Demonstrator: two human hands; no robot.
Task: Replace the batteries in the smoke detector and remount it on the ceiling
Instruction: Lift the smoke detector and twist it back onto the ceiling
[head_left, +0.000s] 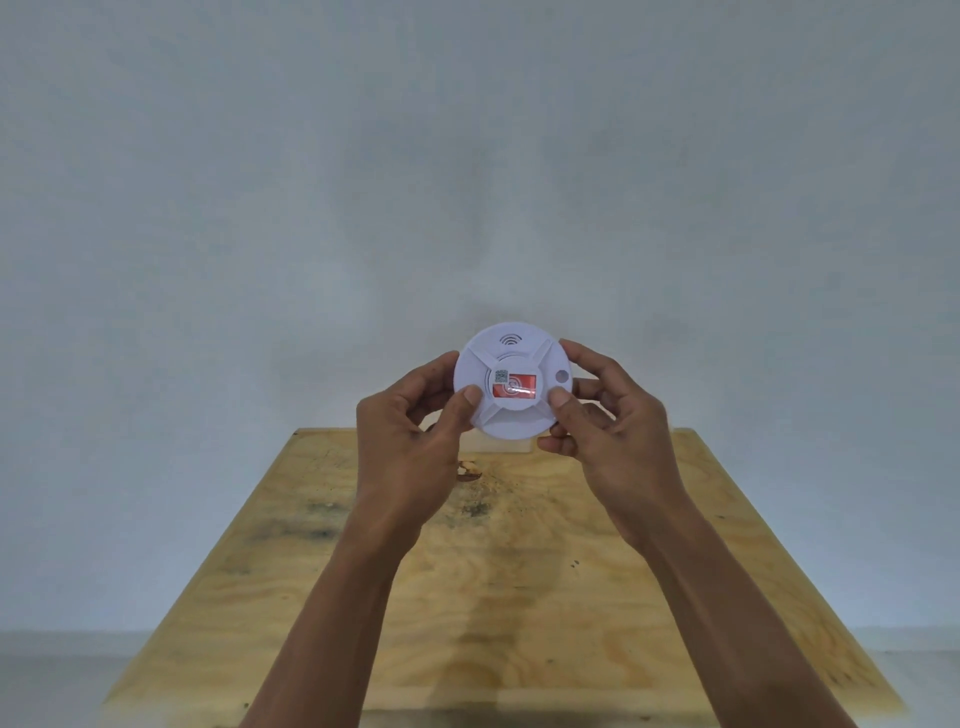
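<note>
Head view: both hands grip smoke detector (512, 383).

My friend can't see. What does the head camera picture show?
Two hands, left hand and right hand, hold a round white smoke detector above a wooden table. A red sticker sits at its middle.

The smoke detector (513, 382) sits between the left hand (410, 436) and the right hand (610, 415), held above the far edge of the wooden table (519, 597), with the wall (467, 156) behind.
</note>
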